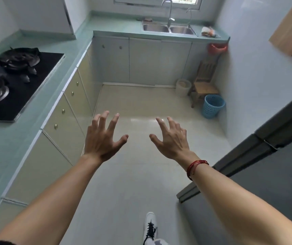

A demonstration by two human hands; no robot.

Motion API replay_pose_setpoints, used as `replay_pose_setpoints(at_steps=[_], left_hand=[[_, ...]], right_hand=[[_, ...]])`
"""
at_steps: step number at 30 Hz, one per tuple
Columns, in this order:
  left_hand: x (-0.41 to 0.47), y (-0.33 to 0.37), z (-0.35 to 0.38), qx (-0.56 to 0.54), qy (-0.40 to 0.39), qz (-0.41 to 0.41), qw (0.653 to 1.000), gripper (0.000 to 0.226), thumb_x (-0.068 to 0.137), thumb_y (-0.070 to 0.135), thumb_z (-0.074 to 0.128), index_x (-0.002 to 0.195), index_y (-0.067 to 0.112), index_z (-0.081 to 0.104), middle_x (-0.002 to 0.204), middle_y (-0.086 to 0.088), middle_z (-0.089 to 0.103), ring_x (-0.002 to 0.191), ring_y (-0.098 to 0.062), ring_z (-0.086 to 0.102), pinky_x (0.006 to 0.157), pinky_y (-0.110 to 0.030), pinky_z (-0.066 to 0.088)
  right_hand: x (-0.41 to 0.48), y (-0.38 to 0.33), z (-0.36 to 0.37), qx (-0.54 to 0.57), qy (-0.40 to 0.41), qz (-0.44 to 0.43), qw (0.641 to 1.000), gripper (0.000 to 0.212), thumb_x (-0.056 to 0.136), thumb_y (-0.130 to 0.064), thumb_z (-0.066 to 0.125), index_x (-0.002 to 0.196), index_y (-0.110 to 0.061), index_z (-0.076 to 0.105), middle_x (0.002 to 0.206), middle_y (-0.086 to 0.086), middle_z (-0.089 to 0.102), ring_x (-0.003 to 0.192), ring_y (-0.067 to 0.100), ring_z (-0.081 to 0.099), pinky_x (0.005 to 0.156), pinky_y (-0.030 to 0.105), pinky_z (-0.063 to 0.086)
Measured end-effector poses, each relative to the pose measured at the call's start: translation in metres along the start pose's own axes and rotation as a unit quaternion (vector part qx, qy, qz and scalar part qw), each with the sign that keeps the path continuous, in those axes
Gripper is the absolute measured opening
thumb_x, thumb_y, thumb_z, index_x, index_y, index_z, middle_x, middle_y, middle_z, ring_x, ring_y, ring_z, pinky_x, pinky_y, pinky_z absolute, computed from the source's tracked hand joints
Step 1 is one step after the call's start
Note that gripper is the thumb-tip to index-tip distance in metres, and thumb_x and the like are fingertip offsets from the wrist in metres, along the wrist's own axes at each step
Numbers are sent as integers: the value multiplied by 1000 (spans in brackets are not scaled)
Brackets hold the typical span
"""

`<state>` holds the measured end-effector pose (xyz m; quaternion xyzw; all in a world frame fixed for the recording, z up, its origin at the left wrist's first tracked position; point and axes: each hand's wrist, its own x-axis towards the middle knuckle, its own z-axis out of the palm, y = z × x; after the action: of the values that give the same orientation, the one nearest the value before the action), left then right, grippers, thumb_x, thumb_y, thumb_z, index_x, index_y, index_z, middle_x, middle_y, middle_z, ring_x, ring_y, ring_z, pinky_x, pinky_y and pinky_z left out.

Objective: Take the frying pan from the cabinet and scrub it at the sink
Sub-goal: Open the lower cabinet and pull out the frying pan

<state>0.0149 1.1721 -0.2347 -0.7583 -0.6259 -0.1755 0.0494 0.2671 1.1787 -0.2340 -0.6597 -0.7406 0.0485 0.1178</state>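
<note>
Head view: the bare left hand (104, 137) and the right hand (170, 138), with its red cord bracelet, both hang spread and empty over the pale tiled floor. No frying pan shows; it is probably behind one of the shut cream cabinet doors (65, 119), which run along the left, nearer the left hand. The twin-bowl steel sink (169, 29) lies straight ahead, well apart from both hands

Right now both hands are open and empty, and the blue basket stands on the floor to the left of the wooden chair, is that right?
Not quite: in the head view the blue basket stands right of the wooden chair. The left hand and right hand are indeed open and empty.
</note>
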Motion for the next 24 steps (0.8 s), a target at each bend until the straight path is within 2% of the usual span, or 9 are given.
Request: replay_pose_setpoints(at_steps=[2,8,12,19,24], left_hand=[[35,2,15,-1,-4,-11,1000,76,80,64,43,139,16,48,141,-19,42,122,-43,41,86,-52,45],[116,-12,48,1,-8,-66,998,76,79,63,43,137,16,50,140,-19,44,122,-42,42,85,-50,46],[154,-34,68,5,-6,-100,995,76,79,64,43,138,16,50,140,-19,43,122,-41,41,88,-50,44],[202,-102,98,5,6,-173,985,76,79,65,42,139,18,50,141,-18,43,124,-40,39,96,-50,41],[218,-166,99,4,22,-262,965,77,80,66,40,142,21,46,144,-17,39,128,-40,36,98,-52,40]], right_hand=[[41,15,2,3,-8,-6,1000,75,84,-68,32,150,-32,32,154,17,33,139,34,31,104,51,30],[148,35,13,-8,-29,-51,998,70,91,-63,43,152,-33,28,156,18,30,140,33,29,107,50,28],[212,27,30,-13,-35,-86,996,71,91,-63,44,153,-33,28,156,19,30,139,33,31,106,47,29],[318,-21,62,-25,-53,-167,984,73,90,-64,42,154,-33,25,158,18,27,140,34,29,108,48,28],[385,-82,75,-40,-78,-243,966,73,92,-63,44,154,-32,22,158,18,26,139,35,29,108,50,28]])
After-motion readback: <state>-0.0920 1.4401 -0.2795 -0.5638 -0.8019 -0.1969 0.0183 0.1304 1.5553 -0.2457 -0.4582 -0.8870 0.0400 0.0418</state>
